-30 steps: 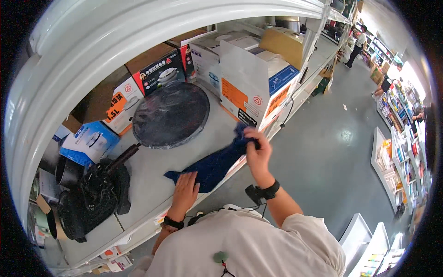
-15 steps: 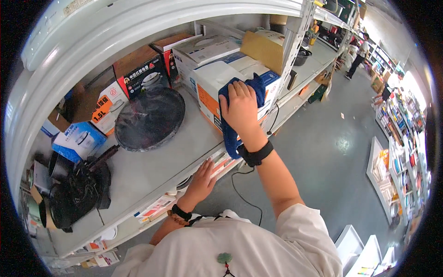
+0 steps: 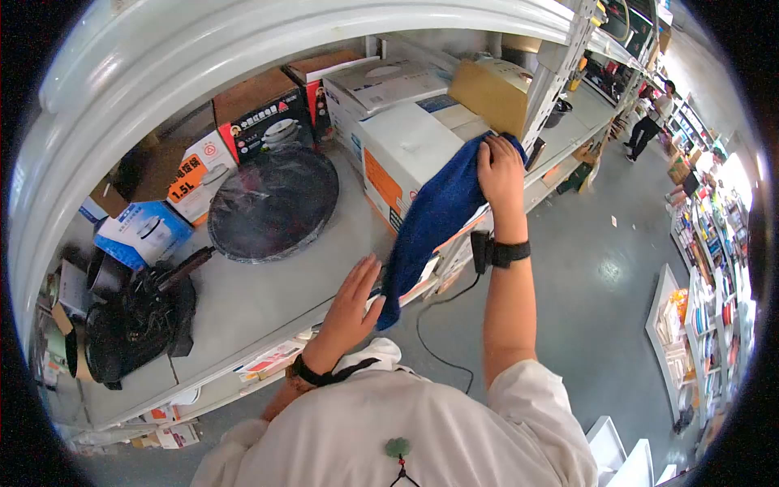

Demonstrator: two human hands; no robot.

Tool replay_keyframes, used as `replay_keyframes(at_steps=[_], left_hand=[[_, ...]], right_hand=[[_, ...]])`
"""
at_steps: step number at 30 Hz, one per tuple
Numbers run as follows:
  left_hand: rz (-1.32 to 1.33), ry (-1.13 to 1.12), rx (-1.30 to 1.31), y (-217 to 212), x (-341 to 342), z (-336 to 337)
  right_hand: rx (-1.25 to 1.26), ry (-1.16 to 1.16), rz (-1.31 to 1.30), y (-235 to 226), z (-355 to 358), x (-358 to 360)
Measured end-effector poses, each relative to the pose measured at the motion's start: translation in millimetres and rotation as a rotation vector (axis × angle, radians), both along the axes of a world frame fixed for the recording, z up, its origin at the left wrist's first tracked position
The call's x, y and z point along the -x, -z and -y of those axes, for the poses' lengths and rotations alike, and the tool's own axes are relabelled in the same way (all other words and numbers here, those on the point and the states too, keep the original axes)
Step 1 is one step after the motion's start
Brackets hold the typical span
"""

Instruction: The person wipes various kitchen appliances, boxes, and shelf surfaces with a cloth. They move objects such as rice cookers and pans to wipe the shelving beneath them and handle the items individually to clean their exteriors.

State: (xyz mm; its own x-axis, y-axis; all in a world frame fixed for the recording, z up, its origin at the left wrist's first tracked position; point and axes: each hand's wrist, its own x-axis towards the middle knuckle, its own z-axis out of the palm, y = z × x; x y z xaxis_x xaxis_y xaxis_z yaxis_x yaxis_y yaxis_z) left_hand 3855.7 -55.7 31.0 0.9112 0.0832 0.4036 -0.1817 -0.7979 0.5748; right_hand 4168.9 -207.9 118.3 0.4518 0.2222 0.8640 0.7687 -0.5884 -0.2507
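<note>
A dark blue cloth (image 3: 438,207) stretches from my right hand down across the front of a white-and-orange carton (image 3: 406,154) on the shelf. My right hand (image 3: 505,174) grips its upper end at the carton's right corner, fingers bent over the fabric. The cloth's lower end hangs beside my left hand (image 3: 349,312). That hand is open at the shelf's front edge, fingers stretched out, thumb close to the cloth; whether they touch I cannot tell. Left of the carton, a round dark pan (image 3: 276,207) in clear plastic wrap lies on the shelf.
Cookware boxes (image 3: 268,122) line the back of the shelf (image 3: 251,300). Black wrapped cookware (image 3: 138,325) sits at its left end. A metal upright (image 3: 560,73) rises right of the carton. A dark cable (image 3: 430,345) runs from my right wrist. Another person (image 3: 649,118) stands far down the aisle.
My right hand has moved right with the cloth, which is now drawn out long instead of bunched. My left hand has risen a little and come nearer the cloth's lower end.
</note>
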Motion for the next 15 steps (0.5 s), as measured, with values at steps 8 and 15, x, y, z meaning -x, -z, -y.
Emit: replay_keyframes(at_steps=[8, 15], left_hand=[[0.395, 0.118, -0.089, -78, -89, -12], [0.453, 0.156, -0.442, -113, -136, -7]], right_hand=[[0.393, -0.644, -0.064, -23, -5, 78], [0.412, -0.336, -0.241, -30, 17, 23]])
